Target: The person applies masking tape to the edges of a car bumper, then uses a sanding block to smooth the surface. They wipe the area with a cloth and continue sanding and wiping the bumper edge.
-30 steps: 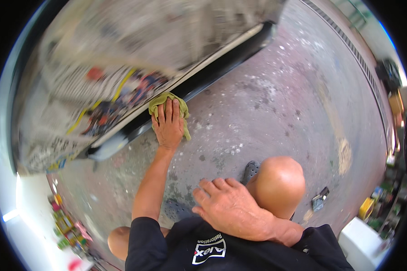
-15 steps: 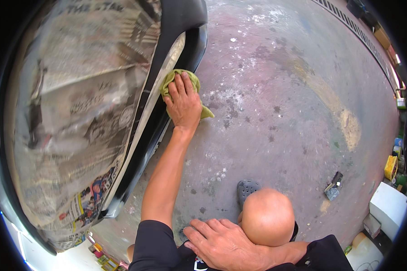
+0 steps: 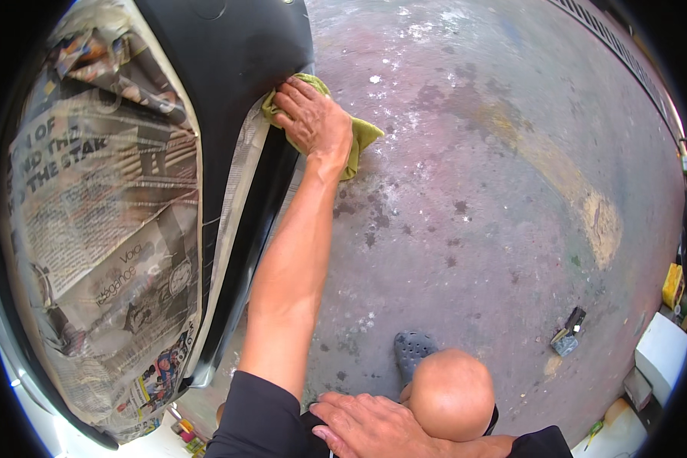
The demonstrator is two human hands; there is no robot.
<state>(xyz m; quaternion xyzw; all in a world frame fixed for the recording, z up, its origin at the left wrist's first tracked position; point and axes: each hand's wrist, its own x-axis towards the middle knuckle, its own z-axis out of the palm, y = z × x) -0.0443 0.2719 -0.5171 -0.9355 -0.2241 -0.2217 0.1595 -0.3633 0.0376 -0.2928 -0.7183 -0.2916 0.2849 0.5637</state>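
Observation:
My left hand (image 3: 314, 120) grips a crumpled olive-green cloth (image 3: 367, 138) and presses it on the edge of a large curved black panel (image 3: 240, 49), which looks like part of a vehicle body. One loose corner of the cloth hangs out to the right of the wrist. Sheets of newspaper (image 3: 122, 244) under clear plastic or tape cover the area left of the black border. A narrow strip of paper also runs along a slot below the cloth. Near the lower edge my right hand (image 3: 378, 429) lies flat against my bent knee (image 3: 450, 393), fingers extended and nothing in them.
A grey clog (image 3: 414, 355) is on my foot beside the knee. On the stained concrete floor (image 3: 450, 221) lies a small dark block-like item (image 3: 569, 332). White and yellow containers stand at the right rim, and a slotted drain grate (image 3: 626, 65) crosses the upper right.
My left hand has slid up along the black edge with the cloth, whose loose corner now spreads further right. The view has shifted, showing more of the upper black panel. My right hand stays by the knee.

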